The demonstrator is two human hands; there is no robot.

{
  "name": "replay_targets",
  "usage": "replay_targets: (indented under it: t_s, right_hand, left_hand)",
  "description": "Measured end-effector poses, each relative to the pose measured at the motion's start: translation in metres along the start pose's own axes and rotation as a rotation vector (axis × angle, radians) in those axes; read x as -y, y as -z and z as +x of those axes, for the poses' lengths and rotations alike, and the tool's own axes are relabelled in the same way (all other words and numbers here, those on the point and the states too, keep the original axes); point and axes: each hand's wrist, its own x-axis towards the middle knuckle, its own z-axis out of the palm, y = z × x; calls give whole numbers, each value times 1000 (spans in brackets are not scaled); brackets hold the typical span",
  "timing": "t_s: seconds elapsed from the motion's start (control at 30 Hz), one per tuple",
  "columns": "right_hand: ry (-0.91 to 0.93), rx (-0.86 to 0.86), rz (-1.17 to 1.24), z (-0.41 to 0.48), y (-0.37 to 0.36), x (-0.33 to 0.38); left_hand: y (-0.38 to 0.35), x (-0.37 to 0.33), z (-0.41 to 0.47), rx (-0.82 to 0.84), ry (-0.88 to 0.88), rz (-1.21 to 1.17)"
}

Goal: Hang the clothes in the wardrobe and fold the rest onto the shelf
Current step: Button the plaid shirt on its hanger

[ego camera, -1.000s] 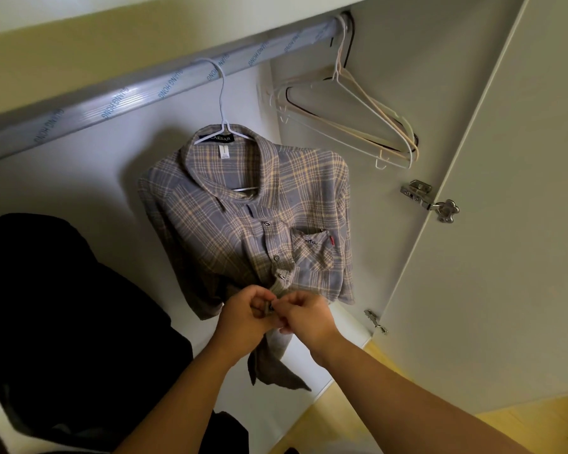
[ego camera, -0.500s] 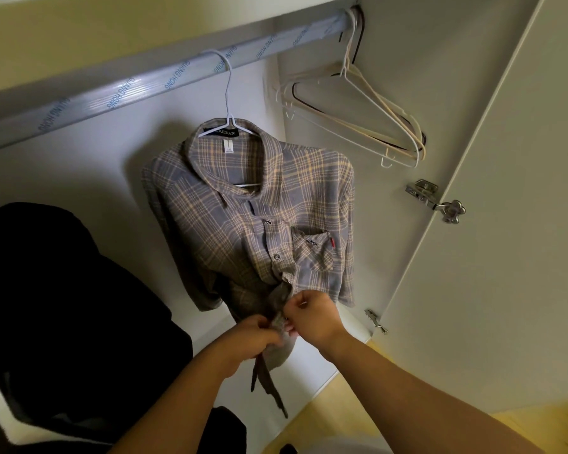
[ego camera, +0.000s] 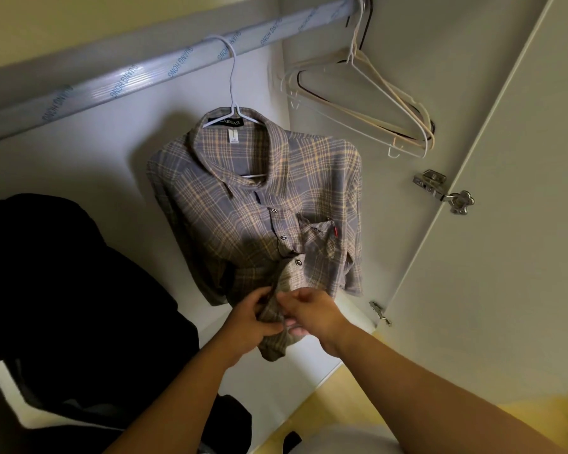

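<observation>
A grey-blue plaid shirt hangs on a white hanger from the wardrobe rail. Its upper buttons are fastened. My left hand and my right hand meet at the lower front edge of the shirt. Each pinches the fabric of the front placket, just below a visible button. The shirt's bottom hem bunches under my fingers.
Several empty hangers hang at the rail's right end. A black garment hangs at the left. The open wardrobe door with its hinge stands at the right. Yellow floor shows below.
Both hands have moved down the shirt's front from the button near the pocket to a lower spot on the placket. The view has shifted slightly.
</observation>
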Motion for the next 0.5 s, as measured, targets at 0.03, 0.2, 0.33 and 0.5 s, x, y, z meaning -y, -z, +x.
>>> replay_targets:
  t_s: [0.03, 0.2, 0.33, 0.5]
  right_hand:
    - [16, -6, -38, 0, -1, 0]
    - [58, -102, -149, -2, -1, 3]
    - [-57, -68, 92, -3, 4, 6]
    - [-98, -11, 34, -5, 7, 4]
  left_hand:
    - [1, -2, -2, 33, -12, 16]
    - [-2, -17, -4, 99, 141, -119]
    - [0, -9, 3, 80, 251, -321]
    - [2, 0, 5, 155, 149, -235]
